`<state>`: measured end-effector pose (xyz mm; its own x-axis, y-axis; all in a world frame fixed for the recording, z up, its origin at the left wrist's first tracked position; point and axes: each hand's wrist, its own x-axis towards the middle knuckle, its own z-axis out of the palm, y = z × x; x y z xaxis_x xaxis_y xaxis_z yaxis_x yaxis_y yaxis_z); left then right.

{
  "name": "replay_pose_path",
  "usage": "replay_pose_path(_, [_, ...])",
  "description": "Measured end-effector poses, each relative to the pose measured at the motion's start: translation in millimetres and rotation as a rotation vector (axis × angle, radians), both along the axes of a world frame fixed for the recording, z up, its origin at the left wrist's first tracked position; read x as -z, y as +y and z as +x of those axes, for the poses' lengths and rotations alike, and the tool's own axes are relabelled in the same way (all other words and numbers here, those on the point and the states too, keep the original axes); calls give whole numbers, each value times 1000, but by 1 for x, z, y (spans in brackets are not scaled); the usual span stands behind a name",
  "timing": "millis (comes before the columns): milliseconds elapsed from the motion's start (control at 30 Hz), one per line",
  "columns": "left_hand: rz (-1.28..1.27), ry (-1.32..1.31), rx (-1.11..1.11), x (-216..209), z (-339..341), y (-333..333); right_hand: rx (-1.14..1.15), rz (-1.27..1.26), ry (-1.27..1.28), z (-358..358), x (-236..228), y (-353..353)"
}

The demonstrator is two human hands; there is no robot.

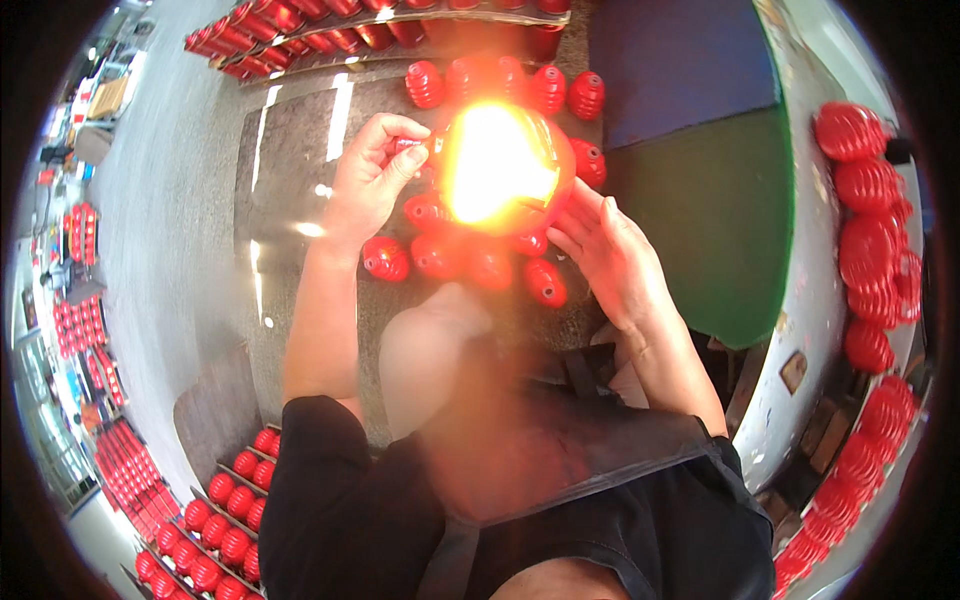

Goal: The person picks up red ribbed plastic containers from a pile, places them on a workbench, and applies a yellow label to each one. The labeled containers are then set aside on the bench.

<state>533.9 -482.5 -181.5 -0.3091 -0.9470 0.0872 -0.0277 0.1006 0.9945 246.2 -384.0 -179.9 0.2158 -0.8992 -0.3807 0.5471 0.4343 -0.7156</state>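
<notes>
A person in a black top (pixel 350 490) and dark apron (pixel 590 455) works with a glossy red ball (pixel 535 170) set between two bare hands, its middle washed out by a fierce yellow-white glare. The left hand (pixel 370 180), on the ball's left, has thumb and forefinger pinched together on a small piece (pixel 408 143) of red and pale colour, too small to make out; whether those fingers also touch the ball cannot be told. The right hand (pixel 608 250) reaches to the ball's lower right side, its fingers extended and loosely spread, palm turned inward, seemingly against the curved surface; the glare obscures the exact contact.

Small ribbed red lanterns (pixel 385 258) lie around and beneath the ball over a dark grey surface (pixel 290 190), some tipped to show a dark hole at one end. To the right stands a desk with a blue and green top (pixel 700 220); beyond it, more ribbed red pieces (pixel 868 255) line up. A rack (pixel 390 20) of red pieces spans the top, and another rack (pixel 215 535), filled with round red ones, stands at lower left.
</notes>
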Motion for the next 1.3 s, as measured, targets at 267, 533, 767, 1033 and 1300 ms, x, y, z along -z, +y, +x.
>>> replay_pose_path(267, [-152,103,88,-56,-46,35,176,-191,18,-26,-50,56])
replay_pose_path(533, [-348,23,121,-103,-72,77,275,-233,-41,-38,-70,95])
replay_pose_path(767, [-478,-99,88,-143,-92,116,308,-245,-92,-47,-91,119])
replay_pose_path(1033, [-550,-107,54,-165,-106,139,296,-282,-99,-49,-107,138])
replay_pose_path(1300, [-420,-131,23,-175,-128,128,327,-229,-110,-54,-107,138])
